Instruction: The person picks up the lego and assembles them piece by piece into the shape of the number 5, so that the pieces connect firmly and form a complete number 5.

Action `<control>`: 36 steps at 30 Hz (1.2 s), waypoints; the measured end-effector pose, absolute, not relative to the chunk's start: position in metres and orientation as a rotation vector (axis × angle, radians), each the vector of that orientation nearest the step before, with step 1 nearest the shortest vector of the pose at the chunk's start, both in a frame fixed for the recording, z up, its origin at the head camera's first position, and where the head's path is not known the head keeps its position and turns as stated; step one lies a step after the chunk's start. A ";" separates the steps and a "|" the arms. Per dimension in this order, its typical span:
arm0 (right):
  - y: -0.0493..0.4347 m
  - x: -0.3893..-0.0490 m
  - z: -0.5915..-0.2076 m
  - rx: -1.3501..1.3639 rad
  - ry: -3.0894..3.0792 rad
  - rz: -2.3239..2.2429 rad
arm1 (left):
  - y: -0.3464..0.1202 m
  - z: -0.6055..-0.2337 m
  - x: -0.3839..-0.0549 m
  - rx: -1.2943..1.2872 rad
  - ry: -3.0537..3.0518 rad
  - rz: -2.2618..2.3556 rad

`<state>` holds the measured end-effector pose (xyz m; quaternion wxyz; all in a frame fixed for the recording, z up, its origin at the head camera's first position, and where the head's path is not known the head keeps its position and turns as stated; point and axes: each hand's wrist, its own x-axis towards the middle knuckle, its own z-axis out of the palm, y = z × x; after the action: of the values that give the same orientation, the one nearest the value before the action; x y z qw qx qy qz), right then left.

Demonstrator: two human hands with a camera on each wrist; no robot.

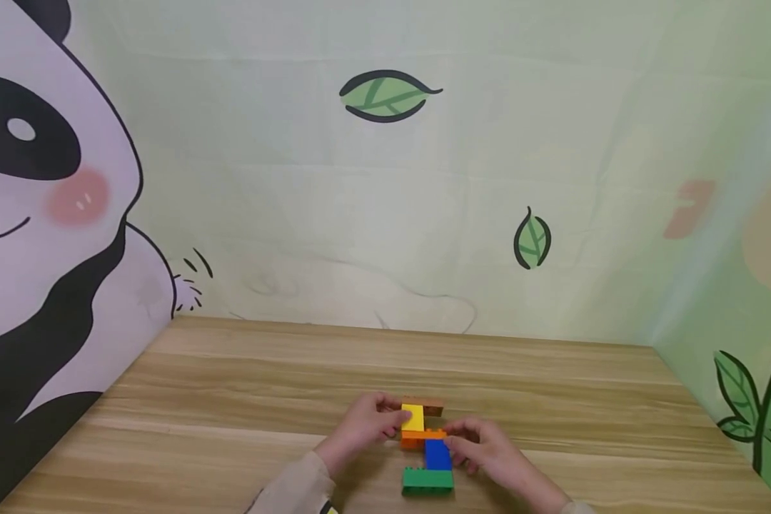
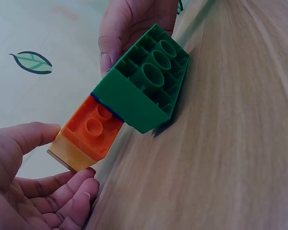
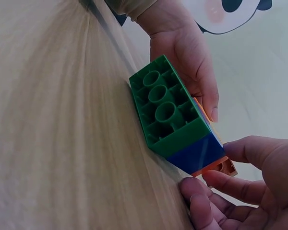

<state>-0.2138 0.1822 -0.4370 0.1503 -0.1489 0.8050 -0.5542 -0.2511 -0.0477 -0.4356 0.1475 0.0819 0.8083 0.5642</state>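
Several building bricks are joined in a stepped shape lying on its side. The green brick [image 1: 427, 482] is nearest me, its hollow underside facing the wrist cameras. Behind it come a blue brick [image 1: 438, 454], an orange brick [image 1: 414, 443], a yellow brick [image 1: 413, 417] and, at the far end, a brown-orange brick [image 1: 433, 410]. My left hand [image 1: 363, 427] pinches the yellow brick from the left, thumb on one side and fingers on the other. With thumb and fingertips, my right hand [image 1: 490, 451] holds the blue brick where it meets the orange one.
The bricks are at the front of a wooden table [image 1: 263, 385]. Behind the table stands a pale green backdrop [image 1: 283, 200] with printed leaves, and a panda picture [image 1: 109, 271] covers the left side.
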 end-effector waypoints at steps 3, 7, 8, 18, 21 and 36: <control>0.181 -0.214 -0.438 -0.430 2.311 -1.599 | -0.048 -0.435 -0.250 0.234 2.316 1.633; 0.180 -0.213 -0.438 -0.429 2.316 -1.601 | -0.048 -0.434 -0.249 0.237 2.323 1.636; 0.180 -0.213 -0.438 -0.430 2.318 -1.600 | -0.048 -0.434 -0.249 0.235 2.328 1.633; 0.179 -0.216 -0.440 -0.418 2.331 -1.575 | -0.046 -0.434 -0.248 0.223 2.414 1.572; 0.179 -0.217 -0.440 -0.423 2.334 -1.568 | -0.045 -0.433 -0.247 0.213 2.428 1.548; 0.180 -0.216 -0.439 -0.402 2.339 -1.543 | -0.045 -0.430 -0.244 0.257 2.468 1.489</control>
<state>-0.2158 0.1798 -0.4390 0.1549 -0.1402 0.8163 -0.5386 -0.2437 -0.0449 -0.4298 0.1234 0.0880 0.8463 0.5107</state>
